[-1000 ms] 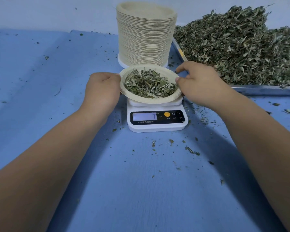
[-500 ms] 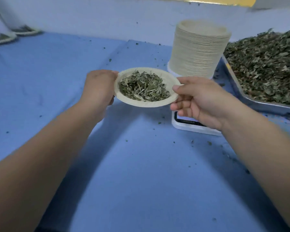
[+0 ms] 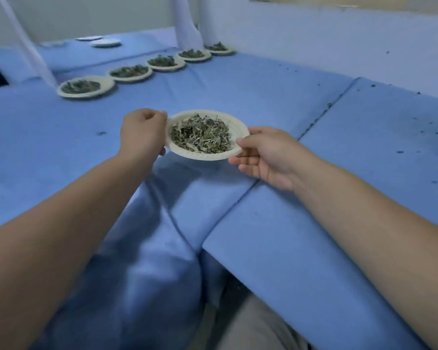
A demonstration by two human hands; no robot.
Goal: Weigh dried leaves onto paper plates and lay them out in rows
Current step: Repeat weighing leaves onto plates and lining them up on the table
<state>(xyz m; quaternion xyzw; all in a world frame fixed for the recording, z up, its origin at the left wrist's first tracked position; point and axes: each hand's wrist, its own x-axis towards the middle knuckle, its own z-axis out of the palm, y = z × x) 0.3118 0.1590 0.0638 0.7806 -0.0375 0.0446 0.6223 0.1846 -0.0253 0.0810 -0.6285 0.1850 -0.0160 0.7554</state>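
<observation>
I hold a cream paper plate (image 3: 239, 127) level in the air over the blue-covered table, with a mound of dried green leaves (image 3: 201, 134) in its middle. My left hand (image 3: 142, 133) pinches its left rim with curled fingers. My right hand (image 3: 266, 152) grips the right rim, thumb on top and fingers under. Beyond the plate, a row of several filled plates (image 3: 106, 88) runs from the left toward the far wall. The scale, plate stack and leaf tray are out of view.
The blue cloth (image 3: 314, 185) covers two tables with a seam and gap (image 3: 250, 188) running under my right hand. Two flat white plates (image 3: 105, 42) lie at the far left. White posts (image 3: 28, 44) stand behind the row. Leaf crumbs dot the right side.
Both hands lifted the filled plate off the scale and carried it left. My view swung left too, so the scale, stack and tray left the frame and the row of plates appeared.
</observation>
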